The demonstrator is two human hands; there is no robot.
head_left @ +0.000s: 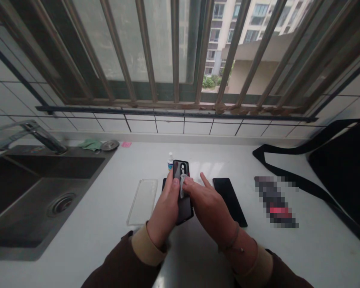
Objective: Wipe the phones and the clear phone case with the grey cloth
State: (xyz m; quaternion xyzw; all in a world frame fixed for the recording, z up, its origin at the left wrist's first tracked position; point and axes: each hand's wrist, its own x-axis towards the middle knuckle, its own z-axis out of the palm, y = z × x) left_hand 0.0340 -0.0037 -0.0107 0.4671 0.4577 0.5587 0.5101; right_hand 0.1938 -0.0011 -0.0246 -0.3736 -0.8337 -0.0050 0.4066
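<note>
My left hand grips a dark phone by its left side, with the back and its camera lenses turned up towards me. My right hand pinches a small, crumpled, pale grey-white wipe and presses it on the phone's back, just below the lenses. Right of my right hand lies a black phone, flat on the counter. A clear phone case is to the left of my left hand. Just behind the held phone stands a small white bottle, partly covered. A dark edge under my left hand is mostly hidden.
A steel sink with a faucet is at the left. Near it are a green cloth, a metal strainer lid and a pink slip. At the right lie a black bag, its strap and a pixelated item.
</note>
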